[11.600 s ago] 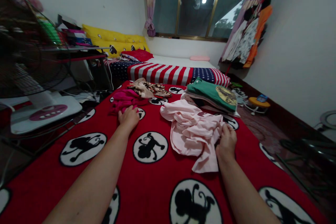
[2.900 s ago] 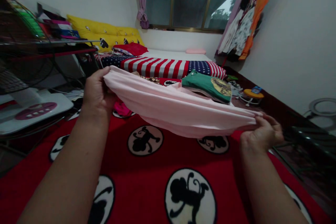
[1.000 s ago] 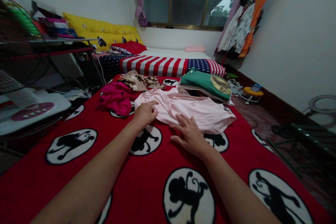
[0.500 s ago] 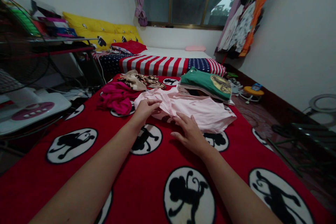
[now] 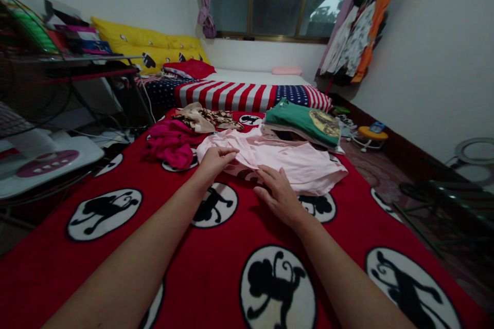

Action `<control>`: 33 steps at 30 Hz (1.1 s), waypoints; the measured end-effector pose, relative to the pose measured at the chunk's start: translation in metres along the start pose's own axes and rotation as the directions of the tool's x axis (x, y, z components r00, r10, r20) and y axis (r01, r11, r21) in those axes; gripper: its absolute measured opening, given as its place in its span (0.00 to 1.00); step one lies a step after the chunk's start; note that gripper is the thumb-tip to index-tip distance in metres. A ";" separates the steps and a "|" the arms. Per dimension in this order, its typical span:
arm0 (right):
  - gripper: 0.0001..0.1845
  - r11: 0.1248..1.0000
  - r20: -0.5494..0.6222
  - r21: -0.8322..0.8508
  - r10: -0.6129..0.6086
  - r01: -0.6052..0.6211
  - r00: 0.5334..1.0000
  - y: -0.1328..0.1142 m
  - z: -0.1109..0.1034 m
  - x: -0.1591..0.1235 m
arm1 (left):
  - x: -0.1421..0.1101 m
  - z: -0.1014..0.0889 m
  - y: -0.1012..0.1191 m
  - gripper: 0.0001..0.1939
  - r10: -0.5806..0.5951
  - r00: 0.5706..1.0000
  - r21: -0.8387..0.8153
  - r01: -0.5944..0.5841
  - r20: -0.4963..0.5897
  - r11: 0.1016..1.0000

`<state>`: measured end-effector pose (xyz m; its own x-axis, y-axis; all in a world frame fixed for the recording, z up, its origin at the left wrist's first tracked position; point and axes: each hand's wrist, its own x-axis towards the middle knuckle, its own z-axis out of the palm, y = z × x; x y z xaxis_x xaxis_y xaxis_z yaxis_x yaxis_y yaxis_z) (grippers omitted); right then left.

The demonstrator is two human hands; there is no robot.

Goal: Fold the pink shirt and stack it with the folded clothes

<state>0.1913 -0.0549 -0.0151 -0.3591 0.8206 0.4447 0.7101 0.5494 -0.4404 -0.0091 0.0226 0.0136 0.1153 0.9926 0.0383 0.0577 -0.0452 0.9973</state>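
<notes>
A pale pink shirt [image 5: 297, 159] lies spread and partly folded across the red blanket [image 5: 208, 267], its near edge showing a darker print. My left hand [image 5: 214, 160] is closed at the shirt's left side, thumb and fingertips pinching the fabric. At the near edge, the fingertips of my right hand [image 5: 278, 193] rest on the cloth, fingers stretched out and thumb apart. A crumpled magenta garment [image 5: 170, 146] sits left of the shirt. Behind it lies a beige and brown patterned garment [image 5: 204, 118]. A folded green shirt [image 5: 297, 118] tops a stack at the back right.
Beyond the blanket stands a bed with a striped, starred cover [image 5: 231, 95]. On the left are a fan base [image 5: 50, 159] and a cluttered desk [image 5: 96, 64]. To the right, a yellow stool [image 5: 371, 133] and a dark chair [image 5: 459, 200] stand on the floor.
My right hand has shifted slightly, its thumb drawing a little closer to the fingers at the shirt's edge. My left hand stays almost in place on the pink fabric.
</notes>
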 end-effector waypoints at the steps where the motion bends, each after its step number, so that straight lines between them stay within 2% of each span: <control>1: 0.19 0.999 -0.056 0.038 -0.020 0.022 0.998 -0.002 -0.002 0.000 | 0.001 -0.001 -0.001 0.22 0.012 1.000 0.046 -0.012 0.000 0.999; 3: 0.16 0.989 -0.160 0.113 -0.078 0.097 0.984 -0.010 -0.006 -0.001 | 0.004 -0.006 -0.004 0.21 0.067 0.997 0.202 -0.057 -0.043 0.978; 5: 0.13 0.966 -0.197 0.173 -0.156 0.191 0.968 -0.019 -0.010 -0.001 | 0.008 -0.011 -0.006 0.21 0.150 0.983 0.408 -0.093 -0.110 0.908; 8: 0.10 0.918 -0.122 0.234 -0.300 0.321 0.946 -0.033 -0.012 -0.003 | 0.011 -0.019 -0.008 0.25 0.261 0.958 0.667 -0.116 -0.121 0.736; 12: 0.10 0.884 -0.001 0.286 -0.386 0.370 0.923 -0.045 -0.007 -0.004 | 0.009 -0.023 -0.011 0.27 0.335 0.939 0.845 -0.114 -0.080 0.522; 14: 0.10 0.878 0.036 0.299 -0.402 0.374 0.915 -0.049 -0.004 -0.005 | 0.008 -0.022 -0.012 0.27 0.377 0.924 0.877 -0.129 -0.064 0.463; 17: 0.12 0.879 0.114 0.295 -0.422 0.375 0.900 -0.054 0.000 -0.006 | 0.007 -0.020 -0.015 0.27 0.458 0.889 0.889 -0.215 0.007 0.404; 20: 0.12 0.885 0.200 0.279 -0.434 0.374 0.878 -0.058 0.004 -0.007 | 0.007 -0.020 -0.016 0.25 0.511 0.857 0.887 -0.287 0.069 0.362; 23: 0.11 0.889 0.246 0.272 -0.435 0.369 0.866 -0.061 0.009 -0.007 | 0.008 -0.020 -0.016 0.24 0.526 0.843 0.881 -0.331 0.116 0.337; 25: 0.10 0.894 0.253 0.275 -0.423 0.355 0.870 -0.062 0.010 -0.008 | 0.009 -0.020 -0.016 0.23 0.506 0.851 0.874 -0.346 0.141 0.340; 30: 0.07 0.895 0.249 0.332 -0.388 0.298 0.887 -0.064 0.011 -0.009 | 0.010 -0.018 -0.022 0.26 0.381 0.903 0.867 -0.343 0.199 0.361; 33: 0.08 0.895 0.166 0.398 -0.286 0.202 0.944 -0.063 0.010 -0.008 | 0.010 -0.017 -0.025 0.24 0.386 0.899 0.880 -0.343 0.205 0.330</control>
<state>0.1439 -0.0947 0.0016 -0.6424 0.6433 0.4165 0.3220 0.7198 -0.6150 -0.0263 0.0352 -0.0095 0.3297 0.8521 0.4064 0.8518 -0.4541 0.2611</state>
